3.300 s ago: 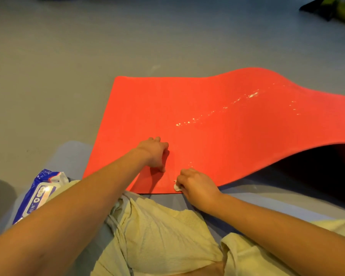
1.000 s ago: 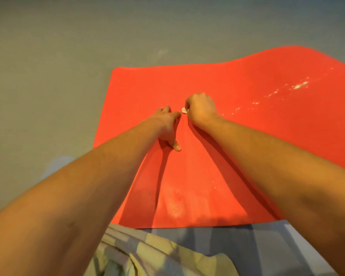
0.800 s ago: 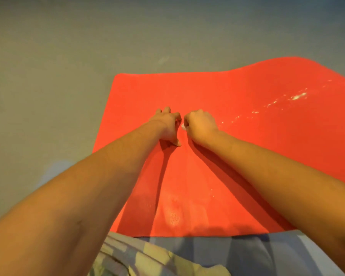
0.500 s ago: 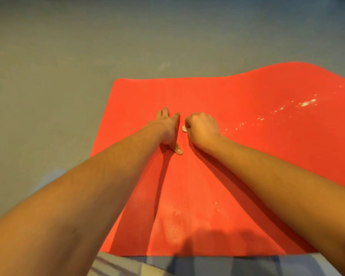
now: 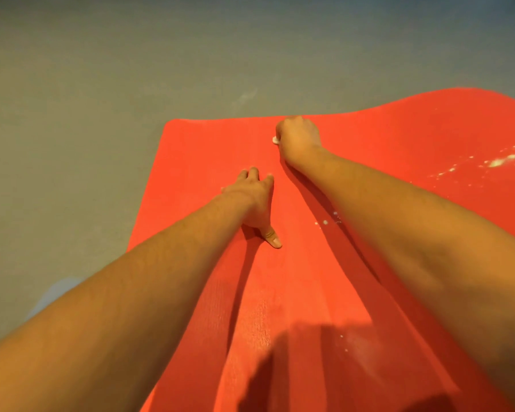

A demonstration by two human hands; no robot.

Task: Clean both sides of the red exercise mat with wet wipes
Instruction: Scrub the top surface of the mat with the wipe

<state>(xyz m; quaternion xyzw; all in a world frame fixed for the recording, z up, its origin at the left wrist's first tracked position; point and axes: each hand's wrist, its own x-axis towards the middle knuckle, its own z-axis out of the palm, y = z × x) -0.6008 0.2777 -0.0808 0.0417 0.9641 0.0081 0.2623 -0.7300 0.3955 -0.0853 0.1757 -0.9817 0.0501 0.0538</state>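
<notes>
Your left hand (image 5: 254, 197) presses flat, fingers spread, anchoring the red mat (image 5: 208, 162); your right hand (image 5: 299, 136) apparently clutches a wet wipe (image 5: 276, 140), scrubbing

Open grey floor (image 5: 101, 84) lies left of the red mat (image 5: 197, 150) and past its far edge, so there is lots of room there. On the mat, the left hand (image 5: 254, 200) lies flat in the middle. The right hand (image 5: 299, 138), gripping a small white wipe (image 5: 275, 140), sits at the far edge. A bare strip runs between the hands. Both arms cross the near part. On the right the mat rises in a hump (image 5: 458, 114).
</notes>
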